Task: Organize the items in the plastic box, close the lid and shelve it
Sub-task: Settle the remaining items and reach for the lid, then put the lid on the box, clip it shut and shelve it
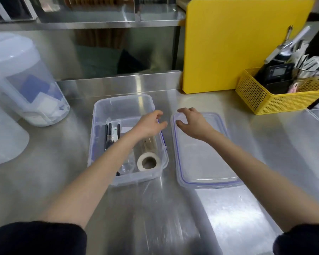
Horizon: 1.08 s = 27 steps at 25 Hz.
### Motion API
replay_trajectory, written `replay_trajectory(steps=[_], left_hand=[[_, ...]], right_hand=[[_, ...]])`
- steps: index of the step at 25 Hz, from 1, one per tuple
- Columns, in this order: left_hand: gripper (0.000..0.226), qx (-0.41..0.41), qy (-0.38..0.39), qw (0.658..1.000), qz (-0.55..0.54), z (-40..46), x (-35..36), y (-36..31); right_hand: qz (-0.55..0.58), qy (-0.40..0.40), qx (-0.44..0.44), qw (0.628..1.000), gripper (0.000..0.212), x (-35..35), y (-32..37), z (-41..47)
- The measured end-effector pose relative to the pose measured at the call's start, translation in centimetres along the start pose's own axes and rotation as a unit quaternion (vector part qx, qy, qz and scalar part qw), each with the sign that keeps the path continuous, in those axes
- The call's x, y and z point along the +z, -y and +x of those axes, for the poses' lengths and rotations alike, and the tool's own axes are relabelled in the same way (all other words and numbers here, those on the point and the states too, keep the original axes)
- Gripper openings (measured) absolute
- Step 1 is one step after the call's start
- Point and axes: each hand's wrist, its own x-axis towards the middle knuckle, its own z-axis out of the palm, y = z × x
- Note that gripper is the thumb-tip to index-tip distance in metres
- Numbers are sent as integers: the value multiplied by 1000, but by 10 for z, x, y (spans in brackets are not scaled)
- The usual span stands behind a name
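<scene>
Dark sleeves covered my upper arms at the near edge. Under both forearms ran the steel counter. Beyond my right fingertips stood a yellow board, a yellow basket to its right. Below my left hand sat the clear plastic box, open, holding pens and a film roll. Its lid lay flat beneath my right hand, just beside the box. Both hands hovered with fingers spread and curled, gripping nothing.
</scene>
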Motion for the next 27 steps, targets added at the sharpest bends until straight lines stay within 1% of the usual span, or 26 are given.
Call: replay_trajectory(steps=[4,7,9,12,14,18,21,23,25,27], left_hand=[[50,29,8,999,15,-7,43,-34],[57,21,27,999,27,-10,82,-48],[60,-4,41,999,20,-10,108,-48],[72,-77,47,995,30,-9,137,-32],[82,-128,50,990,43,-10,148,-20],[86,-184,55,980,44,-16,161,-9],[87,-178,68,981,32,-19,164,-10],[86,-176,64,982,-13,-19,162,-12],[82,-164,46,983,-72,-18,159,-12],[77,-136,19,984,-113,-18,155,-16]], right_hand=[[21,15,80,996,52,-9,-53,-23],[30,21,146,989,55,-8,-98,-41],[38,25,197,979,59,-4,-127,-52],[68,34,274,959,64,7,-162,-66],[72,34,315,946,60,18,-176,-73],[37,5,322,946,44,33,-179,-82],[49,-16,321,946,40,40,-179,-83],[87,-43,321,942,35,43,-180,-83],[152,-83,324,930,23,43,-180,-86],[204,-119,321,917,23,36,-177,-89]])
